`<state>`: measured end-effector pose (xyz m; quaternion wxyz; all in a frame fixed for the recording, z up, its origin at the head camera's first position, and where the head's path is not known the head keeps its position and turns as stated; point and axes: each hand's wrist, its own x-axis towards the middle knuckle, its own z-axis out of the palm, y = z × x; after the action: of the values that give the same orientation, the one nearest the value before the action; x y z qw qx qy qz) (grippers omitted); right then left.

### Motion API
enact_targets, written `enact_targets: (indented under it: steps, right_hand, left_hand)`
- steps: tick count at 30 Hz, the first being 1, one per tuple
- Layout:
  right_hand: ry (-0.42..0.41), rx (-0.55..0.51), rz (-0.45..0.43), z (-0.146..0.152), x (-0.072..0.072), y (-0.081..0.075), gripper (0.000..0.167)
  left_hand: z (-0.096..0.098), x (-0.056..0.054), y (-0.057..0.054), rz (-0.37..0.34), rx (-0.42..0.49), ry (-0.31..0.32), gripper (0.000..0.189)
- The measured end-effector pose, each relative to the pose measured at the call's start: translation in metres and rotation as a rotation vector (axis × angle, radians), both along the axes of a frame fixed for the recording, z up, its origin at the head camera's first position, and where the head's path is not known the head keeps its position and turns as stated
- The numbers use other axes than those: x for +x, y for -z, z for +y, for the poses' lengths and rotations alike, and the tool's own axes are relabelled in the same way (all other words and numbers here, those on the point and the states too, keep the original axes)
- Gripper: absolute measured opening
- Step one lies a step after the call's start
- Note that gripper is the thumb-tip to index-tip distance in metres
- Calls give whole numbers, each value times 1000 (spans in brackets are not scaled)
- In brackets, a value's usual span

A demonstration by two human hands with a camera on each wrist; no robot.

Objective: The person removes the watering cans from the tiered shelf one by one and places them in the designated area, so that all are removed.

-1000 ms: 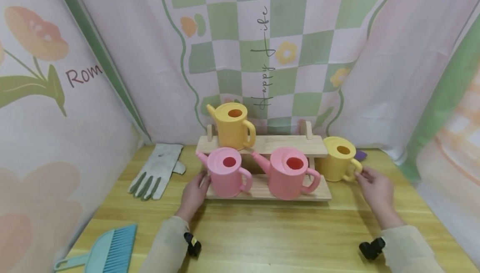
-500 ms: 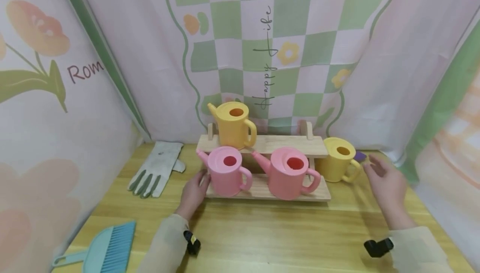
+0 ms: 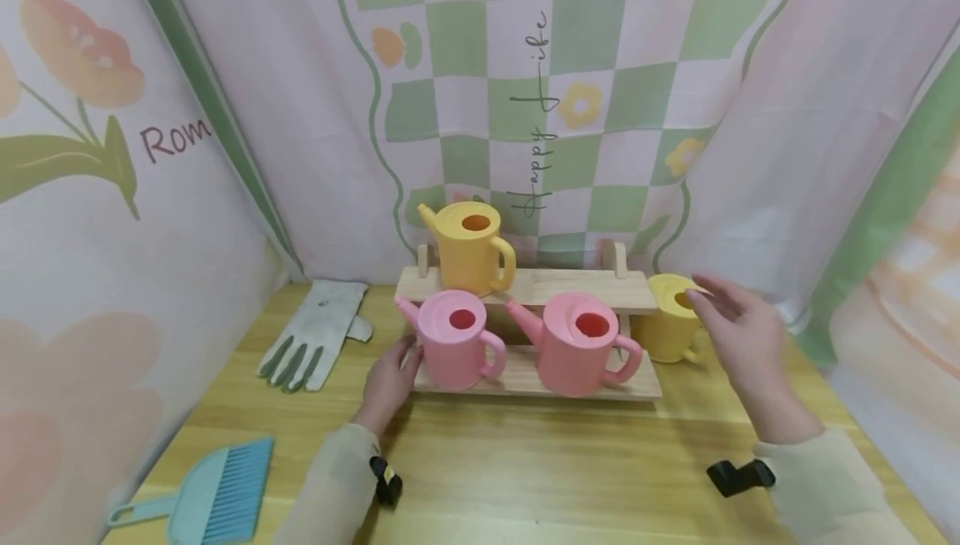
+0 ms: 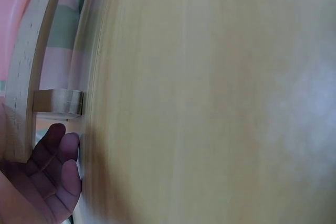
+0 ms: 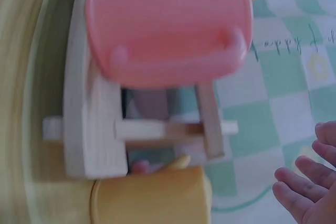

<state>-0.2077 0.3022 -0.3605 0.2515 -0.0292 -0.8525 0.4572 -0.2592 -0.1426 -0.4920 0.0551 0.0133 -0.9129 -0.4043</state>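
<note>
A two-tier wooden plant rack (image 3: 570,285) stands at the back of the table. My left hand (image 3: 387,385) holds the left end of its lower board, with fingers curled beneath the board (image 4: 22,72) in the left wrist view. Pink watering cans, one lighter (image 3: 452,355) and one darker (image 3: 567,357), sit on the lower tier. A yellow watering can (image 3: 467,260) occupies the upper tier's left part. Another yellow watering can (image 3: 663,330) stands on the table past the rack's right end. My right hand (image 3: 744,343) hovers by its top, partly covering it, fingers extended and holding nothing.
A grey-white work glove (image 3: 318,332) lies left of the rack. At the front left is a light-blue brush and dustpan (image 3: 217,495). Printed curtains (image 3: 300,112) enclose the table's back and sides.
My right hand has come off the right yellow can's handle, drawn back to the right, then risen and swung left near the can's top. My left hand stays at the rack.
</note>
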Motion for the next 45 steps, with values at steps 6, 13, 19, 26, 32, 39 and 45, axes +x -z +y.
enact_targets:
  steps: [6,13,19,26,32,39,45]
  right_hand:
    - [-98,-22,16,-28,-2,-13,47]
    - [-190,-43,54,-54,-6,-23,45]
    - [-263,-94,69,-72,-10,-26,41]
    - [-324,-96,-9,-96,-11,-33,43]
    - [-397,-27,-88,-117,-21,-38,41]
    - [-450,44,-92,-141,-35,-38,39]
    - [-446,-29,-107,-157,-43,-40,40]
  left_hand:
    - [-1,-1,1,23,0,5,49]
    - [0,0,1,25,-4,3,49]
    - [1,-1,1,12,-4,-4,49]
    - [3,-2,2,2,-5,-10,50]
    - [2,-3,3,11,-11,-11,49]
    - [2,-3,2,-2,-7,-21,51]
    - [2,-3,3,-1,-5,-19,50]
